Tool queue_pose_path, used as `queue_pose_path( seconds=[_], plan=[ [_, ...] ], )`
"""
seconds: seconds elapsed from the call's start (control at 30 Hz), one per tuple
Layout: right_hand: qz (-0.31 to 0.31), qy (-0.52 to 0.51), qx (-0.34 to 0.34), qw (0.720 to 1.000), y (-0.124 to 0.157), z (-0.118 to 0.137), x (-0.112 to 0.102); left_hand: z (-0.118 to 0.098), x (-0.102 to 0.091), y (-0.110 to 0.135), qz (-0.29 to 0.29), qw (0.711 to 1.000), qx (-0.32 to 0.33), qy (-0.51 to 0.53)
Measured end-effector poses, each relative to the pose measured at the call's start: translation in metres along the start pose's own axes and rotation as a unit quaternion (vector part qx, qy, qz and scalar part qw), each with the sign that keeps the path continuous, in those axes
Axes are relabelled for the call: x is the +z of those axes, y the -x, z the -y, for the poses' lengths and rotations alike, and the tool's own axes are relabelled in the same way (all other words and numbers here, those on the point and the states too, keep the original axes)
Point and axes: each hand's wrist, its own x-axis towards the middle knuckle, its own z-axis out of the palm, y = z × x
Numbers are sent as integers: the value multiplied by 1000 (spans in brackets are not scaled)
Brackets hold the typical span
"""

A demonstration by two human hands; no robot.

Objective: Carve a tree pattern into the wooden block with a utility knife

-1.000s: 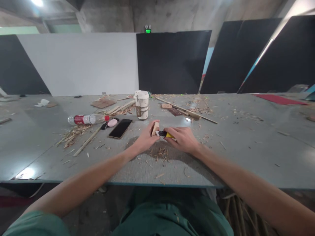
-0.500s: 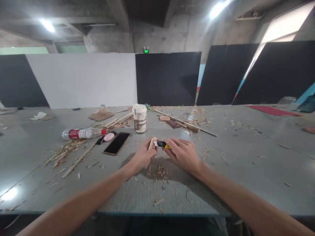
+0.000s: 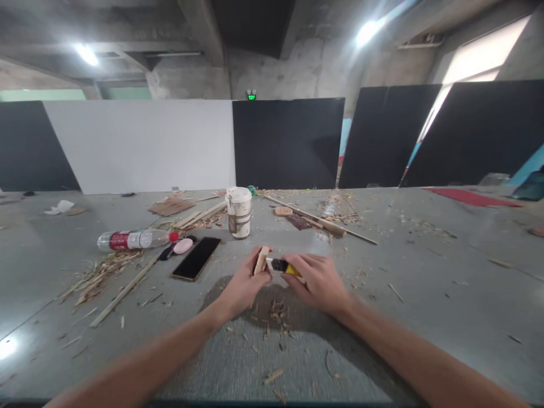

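Between the fingers of my left hand point(image 3: 247, 283) is a small pale piece of wood point(image 3: 262, 260), held tilted above the table. My right hand point(image 3: 319, 281) is closed round a yellow and black utility knife point(image 3: 281, 265). Its short blade points left and meets, or nearly meets, the wood's right side; exact contact is hard to tell. Wood shavings point(image 3: 278, 310) lie on the grey table point(image 3: 204, 362) below both hands.
A lidded paper cup point(image 3: 239, 212) stands beyond my hands. To the left lie a phone point(image 3: 196, 258), a pink oval object point(image 3: 183, 246), a plastic bottle point(image 3: 131, 239) and a thin wood strip point(image 3: 123, 292). More sticks point(image 3: 331, 226) lie at the back right.
The wood piece has turned in my left hand, showing more of its long flat face. The knife stays at its right side. The whole view has shifted, with the table lower in the picture.
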Motion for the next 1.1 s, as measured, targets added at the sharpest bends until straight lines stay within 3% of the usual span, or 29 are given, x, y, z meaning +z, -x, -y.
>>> queue_pose_path(
  seconds=[0.17, 0.4, 0.57, 0.67, 0.73, 0.8, 0.83, 0.9, 0.97, 1.1],
  plan=[
    [1, 9, -47, 999, -2, 2, -1, -3, 3, 2, 5, 999, 40, -28],
    [-23, 52, -2, 998, -3, -1, -2, 0, 7, 1, -16, 998, 42, -40],
    [-13, 35, 29, 999, -10, -1, 8, 1, 0, -17, -9, 999, 31, -39],
    [-29, 19, 85, 996, -26, -25, 9, -5, 1, -31, -19, 998, 24, -55],
    [-71, 23, 164, 984, -38, -51, 6, -8, 6, -34, -12, 997, 12, -70],
    [-115, 32, 242, 963, -43, -74, 4, -9, 12, -32, 49, 997, -33, -54],
    [-121, 32, 264, 957, -43, -82, 4, -10, 14, -31, 42, 996, -74, -2],
    [-97, 14, 270, 958, -36, -87, 7, -11, 15, -29, -1, 990, -119, 74],
    [-40, -23, 250, 967, -24, -79, 13, -11, 12, -30, -34, 992, -104, 70],
    [50, -97, 227, 968, -8, -59, 14, -4, 1, -34, -89, 976, -106, 166]
  ],
)
